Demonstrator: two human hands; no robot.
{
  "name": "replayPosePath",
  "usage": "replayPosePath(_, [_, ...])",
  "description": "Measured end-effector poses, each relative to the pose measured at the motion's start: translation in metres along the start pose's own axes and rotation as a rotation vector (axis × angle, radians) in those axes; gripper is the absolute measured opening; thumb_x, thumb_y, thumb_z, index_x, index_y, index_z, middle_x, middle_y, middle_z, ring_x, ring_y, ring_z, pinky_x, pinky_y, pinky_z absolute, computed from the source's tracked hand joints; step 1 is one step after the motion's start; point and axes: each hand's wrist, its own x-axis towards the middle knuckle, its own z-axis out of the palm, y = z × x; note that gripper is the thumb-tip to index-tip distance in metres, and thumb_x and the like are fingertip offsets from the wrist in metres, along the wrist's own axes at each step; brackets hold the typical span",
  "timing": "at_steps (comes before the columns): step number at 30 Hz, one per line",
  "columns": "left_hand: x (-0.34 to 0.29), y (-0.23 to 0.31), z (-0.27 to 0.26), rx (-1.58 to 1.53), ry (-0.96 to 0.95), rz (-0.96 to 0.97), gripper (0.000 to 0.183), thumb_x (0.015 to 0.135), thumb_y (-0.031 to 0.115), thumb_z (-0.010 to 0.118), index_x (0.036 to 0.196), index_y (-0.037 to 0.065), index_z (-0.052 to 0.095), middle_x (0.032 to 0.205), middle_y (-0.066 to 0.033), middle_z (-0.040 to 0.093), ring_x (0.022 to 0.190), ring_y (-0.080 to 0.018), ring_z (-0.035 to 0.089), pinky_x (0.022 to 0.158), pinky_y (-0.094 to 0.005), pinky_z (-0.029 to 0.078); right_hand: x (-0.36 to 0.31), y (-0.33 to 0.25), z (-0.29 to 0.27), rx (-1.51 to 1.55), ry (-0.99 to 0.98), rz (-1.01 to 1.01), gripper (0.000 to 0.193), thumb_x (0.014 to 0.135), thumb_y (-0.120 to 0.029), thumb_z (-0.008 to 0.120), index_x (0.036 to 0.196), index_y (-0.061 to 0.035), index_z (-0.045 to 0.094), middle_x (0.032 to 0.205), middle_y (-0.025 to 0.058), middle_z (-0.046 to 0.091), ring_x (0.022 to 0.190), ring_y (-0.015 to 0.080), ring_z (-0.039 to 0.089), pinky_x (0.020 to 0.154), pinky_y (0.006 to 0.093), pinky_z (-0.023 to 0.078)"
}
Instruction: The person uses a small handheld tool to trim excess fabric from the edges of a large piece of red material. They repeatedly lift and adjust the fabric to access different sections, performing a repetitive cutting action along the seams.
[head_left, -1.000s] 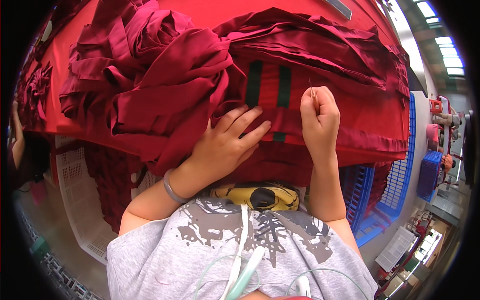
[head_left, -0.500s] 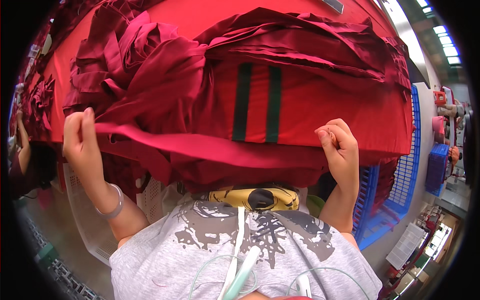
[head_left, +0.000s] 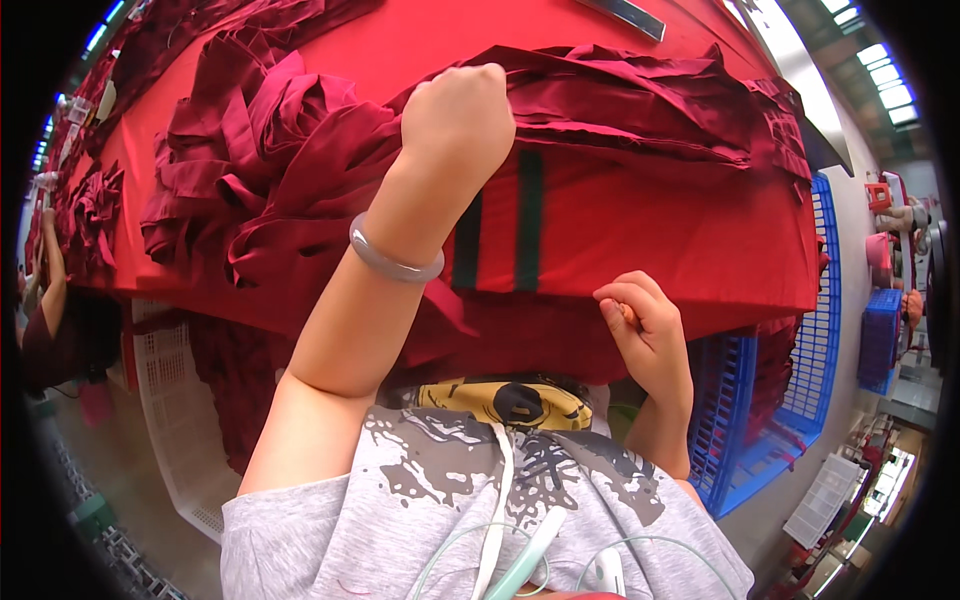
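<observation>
My left hand [head_left: 460,115] reaches up and across the table, its fist over the long bunch of dark red fabric strips [head_left: 620,105]. Its fingertips are turned away, so what they grip is hidden. Left of that arm lies a tangled heap of the same dark red fabric [head_left: 300,140]. My right hand [head_left: 645,320] hovers near the table's front edge with its fingers curled in and thumb against them. Something small and brownish shows between them, too little to name. A loose fabric strip [head_left: 450,306] trails below my left wrist at the table edge.
The table has a red cover [head_left: 660,230] with two dark green stripes [head_left: 527,225]. A metal bar [head_left: 632,18] lies at the back. White basket [head_left: 165,400] and blue crate [head_left: 730,400] flank me. Another person's arm [head_left: 53,270] shows at far left.
My left hand has left the near left side and swung up and right to the fabric bunch. The strip stretched between my hands has dropped away. My right hand shifted slightly left and down.
</observation>
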Motion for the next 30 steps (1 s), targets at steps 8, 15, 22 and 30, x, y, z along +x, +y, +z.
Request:
replayPosePath(8, [0.073,-0.015,0.028,0.024,-0.028,-0.191,0.035,0.076,0.027,0.068,0.107,0.012,0.070,0.110,-0.0118,0.069,0.100,-0.0313,0.065,0.088,-0.0449,0.051,-0.017,0.004,-0.005,0.159,0.218,0.082,0.007,0.088,-0.002,0.065,0.083,0.0023,0.064,0.073,0.0048,0.057,0.061,0.0092,0.051,0.054,0.0233,0.039])
replayPosePath(15, [-0.001,-0.025,-0.004,-0.168,0.930,0.448,0.036,0.072,0.010,0.070,0.107,0.010,0.065,0.091,-0.0086,0.064,0.088,-0.0293,0.062,0.075,-0.0389,0.051,-0.009,0.024,-0.012,0.866,0.255,0.238,0.038,0.102,-0.025,0.050,0.085,0.0036,0.068,0.080,0.0122,0.066,0.049,0.0090,0.048,0.042,0.0207,0.030])
replayPosePath(22, [-0.072,-0.037,-0.028,-0.604,0.372,0.754,0.043,0.065,0.008,0.074,0.107,0.006,0.067,0.082,-0.0058,0.060,0.075,-0.0250,0.058,0.072,-0.0370,0.047,0.041,0.010,0.025,1.549,-0.068,0.227,0.044,0.103,-0.031,0.043,0.142,-0.0095,0.044,0.130,0.0162,0.058,0.067,0.0171,0.058,0.050,0.0245,0.045])
replayPosePath(30, [-0.119,-0.084,-0.037,-0.487,0.103,0.375,0.023,0.073,0.025,0.080,0.083,0.007,0.070,0.063,-0.0039,0.057,0.059,-0.0206,0.052,0.063,-0.0314,0.040,0.065,0.070,-0.068,1.844,0.040,-0.325,0.037,0.100,-0.031,0.050,0.133,-0.0140,0.053,0.125,0.0057,0.064,0.076,0.0164,0.056,0.056,0.0233,0.044])
